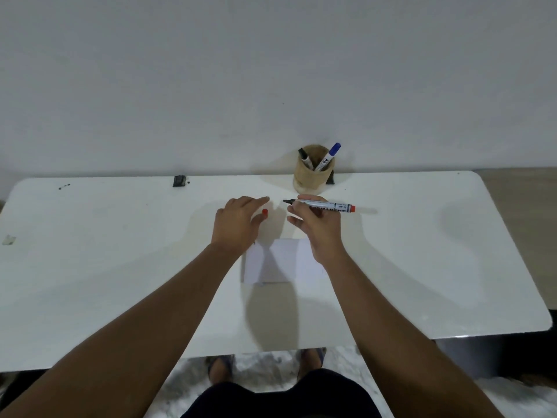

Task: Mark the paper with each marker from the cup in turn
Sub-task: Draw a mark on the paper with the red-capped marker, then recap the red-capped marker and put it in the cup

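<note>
Two markers left in the cup point(312, 176) at the far edge of the table point(90, 267): a black-capped marker point(305, 158) and a blue-capped marker point(330, 155), both leaning on the rim. One red-ended marker point(322, 205) out and uncapped, dark tip pointing left, lying level across the fingertips of the right hand point(316, 224), pinched lightly there, raised above the table. Red cap point(265, 212) pinched at the thumb side of the left hand point(238, 221), remaining fingers spread, forefinger stretched forward. Paper point(283, 260) flat on the table, nearer the body than both hands, partly hidden under the wrists. No mark visible on the exposed part; hidden part impossible to judge. Probably early in the task: first marker in hand, either about to mark or about to be recapped, cannot tell which. Still to do, by this reading: the black and the blue, each in turn.
</note>
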